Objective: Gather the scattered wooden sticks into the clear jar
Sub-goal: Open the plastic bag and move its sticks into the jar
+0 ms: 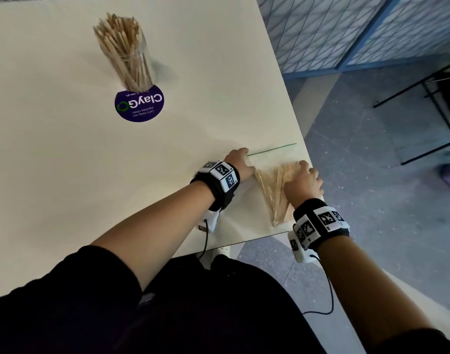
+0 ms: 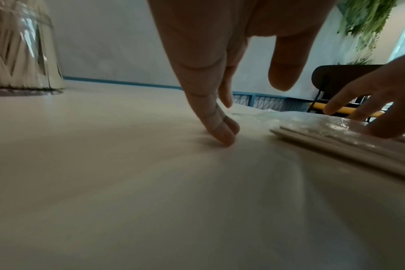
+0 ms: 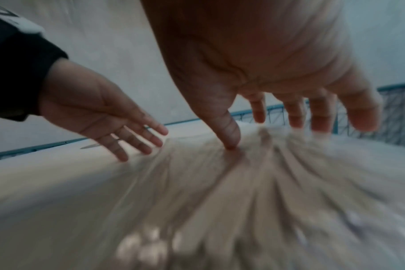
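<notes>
We see both hands spread: right hand (image 1: 303,180) pressing the wooden sticks (image 1: 271,190) at the tabletop (image 1: 65,162) corner, left hand (image 1: 240,162) beside; a careless sweep likely sends sticks overboard, far from the clear jar (image 1: 132,65)

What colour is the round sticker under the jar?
Purple sticker with white lettering and a green ring; head view.
</notes>
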Motion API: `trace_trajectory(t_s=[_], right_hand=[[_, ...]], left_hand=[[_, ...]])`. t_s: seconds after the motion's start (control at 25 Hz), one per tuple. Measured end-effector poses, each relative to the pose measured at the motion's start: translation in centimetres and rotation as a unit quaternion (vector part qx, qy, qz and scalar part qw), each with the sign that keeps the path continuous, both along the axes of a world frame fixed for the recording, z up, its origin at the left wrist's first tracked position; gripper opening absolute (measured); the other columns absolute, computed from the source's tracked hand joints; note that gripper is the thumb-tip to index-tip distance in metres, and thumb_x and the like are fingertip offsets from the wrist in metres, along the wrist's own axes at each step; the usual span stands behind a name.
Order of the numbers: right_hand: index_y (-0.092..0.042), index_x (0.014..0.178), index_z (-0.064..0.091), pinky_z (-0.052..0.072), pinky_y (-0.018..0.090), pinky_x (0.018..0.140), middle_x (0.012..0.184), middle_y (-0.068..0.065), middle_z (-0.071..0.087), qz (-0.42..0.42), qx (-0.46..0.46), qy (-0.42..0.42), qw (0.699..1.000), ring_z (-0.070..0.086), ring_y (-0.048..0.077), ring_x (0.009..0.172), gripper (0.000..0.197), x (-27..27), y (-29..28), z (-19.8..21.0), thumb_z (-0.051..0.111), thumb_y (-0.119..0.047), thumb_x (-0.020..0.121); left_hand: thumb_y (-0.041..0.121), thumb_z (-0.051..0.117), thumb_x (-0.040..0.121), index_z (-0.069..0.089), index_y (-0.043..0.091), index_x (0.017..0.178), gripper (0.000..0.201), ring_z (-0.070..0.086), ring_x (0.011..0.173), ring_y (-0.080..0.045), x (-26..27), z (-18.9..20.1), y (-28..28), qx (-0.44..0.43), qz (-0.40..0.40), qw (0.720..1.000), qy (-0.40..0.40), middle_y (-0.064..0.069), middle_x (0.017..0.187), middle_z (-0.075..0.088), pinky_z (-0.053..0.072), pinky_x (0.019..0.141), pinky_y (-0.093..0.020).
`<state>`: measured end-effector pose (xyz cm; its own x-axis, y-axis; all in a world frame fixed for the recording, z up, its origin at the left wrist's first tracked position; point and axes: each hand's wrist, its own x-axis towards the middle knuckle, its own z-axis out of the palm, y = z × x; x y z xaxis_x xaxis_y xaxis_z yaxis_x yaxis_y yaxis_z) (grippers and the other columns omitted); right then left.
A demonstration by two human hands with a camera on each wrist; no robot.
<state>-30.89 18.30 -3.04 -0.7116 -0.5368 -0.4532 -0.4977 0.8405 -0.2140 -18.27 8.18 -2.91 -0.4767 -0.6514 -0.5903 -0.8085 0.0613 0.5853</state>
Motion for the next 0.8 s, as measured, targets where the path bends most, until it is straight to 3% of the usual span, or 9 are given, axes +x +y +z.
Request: trace_trajectory(t_s=[0.12, 0.28, 0.4, 0.44, 0.48, 0.52, 0.6, 0.68, 0.8], right_hand=[[-0.013, 0.142, 0.019, 0.036, 0.050, 0.104, 0.139, 0.018, 0.039, -0.010, -0.025, -0.052, 0.998, 0.037, 0.039, 0.127, 0.070, -1.0, 0.5, -1.0, 0.051, -0.005, 0.080], [-0.002, 0.132, 0.037, 0.046, 0.033, 0.083, 0.122, 0.017, 0.054, -0.013, -0.067, -0.169, 0.983, 0.054, 0.032, 0.113, 0.062, -2.0, -0.4, -0.8, 0.064, -0.005, 0.077], [-0.007, 0.093, 0.051, 0.041, 0.028, 0.066, 0.090, 0.009, 0.058, 0.018, -0.125, -0.209, 0.970, 0.055, 0.027, 0.090, 0.021, -2.0, -1.5, 0.6, 0.066, -0.012, 0.080], [-0.012, 0.086, 0.050, 0.039, 0.025, 0.063, 0.083, 0.004, 0.055, 0.031, -0.156, -0.218, 0.963, 0.053, 0.025, 0.086, 0.016, -1.6, -2.0, 1.3, 0.065, -0.014, 0.082], [-0.014, 0.092, 0.051, 0.039, 0.024, 0.065, 0.086, 0.003, 0.054, 0.047, -0.185, -0.219, 0.957, 0.053, 0.025, 0.089, 0.017, -1.1, -2.6, 2.0, 0.064, -0.016, 0.083], [-0.013, 0.111, 0.050, 0.042, 0.025, 0.074, 0.099, 0.006, 0.056, 0.063, -0.221, -0.195, 0.953, 0.053, 0.027, 0.099, 0.032, -0.7, -3.3, 2.7, 0.065, -0.018, 0.083], [-0.011, 0.139, 0.030, 0.040, 0.036, 0.095, 0.130, 0.015, 0.045, 0.130, -0.280, -0.084, 0.948, 0.045, 0.030, 0.120, 0.065, 0.7, -4.9, 4.4, 0.062, -0.020, 0.084], [-0.015, 0.142, 0.030, 0.035, 0.043, 0.102, 0.138, 0.014, 0.041, 0.235, -0.306, 0.021, 0.922, 0.039, 0.031, 0.126, 0.065, 2.9, -6.9, 6.6, 0.059, -0.021, 0.084], [-0.014, 0.121, 0.057, 0.036, 0.041, 0.098, 0.117, 0.008, 0.063, 0.339, -0.331, 0.053, 0.879, 0.053, 0.031, 0.110, 0.034, 6.4, -9.3, 9.0, 0.051, -0.021, 0.089]], left_hand=[[0.023, 0.055, 0.090, 0.022, 0.010, 0.146, 0.066, 0.041, 0.132, -0.026, -1.8, -0.6, 0.6, 0.004, 0.033, 0.999, 0.017, -0.011, 0.146, 0.039, 0.032, 0.107, -0.029], [0.020, 0.061, 0.087, 0.037, 0.012, 0.138, 0.057, 0.056, 0.113, -0.026, -1.5, -1.2, 0.7, 0.018, 0.128, 0.989, 0.072, -0.011, 0.121, 0.061, 0.042, 0.095, -0.028], [0.008, 0.054, 0.089, 0.055, 0.011, 0.120, 0.031, 0.063, 0.092, -0.028, 0.0, -0.3, -0.8, 0.002, 0.210, 0.966, 0.148, -0.014, 0.120, 0.061, 0.052, 0.081, -0.033], [0.003, 0.050, 0.090, 0.057, 0.010, 0.113, 0.026, 0.064, 0.078, -0.020, 0.5, 0.4, -1.4, 0.000, 0.231, 0.954, 0.189, -0.013, 0.117, 0.063, 0.052, 0.072, -0.031], [-0.002, 0.046, 0.091, 0.057, 0.010, 0.107, 0.023, 0.061, 0.065, -0.008, 1.3, 1.4, -2.0, -0.011, 0.244, 0.943, 0.225, -0.009, 0.110, 0.064, 0.050, 0.062, -0.025], [-0.006, 0.042, 0.090, 0.055, 0.013, 0.102, 0.025, 0.056, 0.053, 0.003, 1.9, 2.2, -2.7, -0.033, 0.247, 0.936, 0.250, -0.004, 0.100, 0.064, 0.045, 0.055, -0.018], [-0.013, 0.037, 0.087, 0.048, 0.017, 0.098, 0.034, 0.049, 0.044, 0.009, 3.7, 4.3, -4.0, -0.075, 0.235, 0.925, 0.288, 0.005, 0.082, 0.061, 0.040, 0.052, -0.009], [-0.016, 0.036, 0.085, 0.045, 0.019, 0.103, 0.040, 0.051, 0.051, 0.004, 5.7, 6.1, -5.1, -0.101, 0.216, 0.920, 0.312, 0.008, 0.076, 0.059, 0.042, 0.058, -0.008], [-0.012, 0.042, 0.088, 0.045, 0.017, 0.113, 0.037, 0.055, 0.055, 0.004, 8.2, 7.4, -5.9, -0.103, 0.193, 0.917, 0.334, 0.006, 0.077, 0.061, 0.045, 0.062, -0.011]])
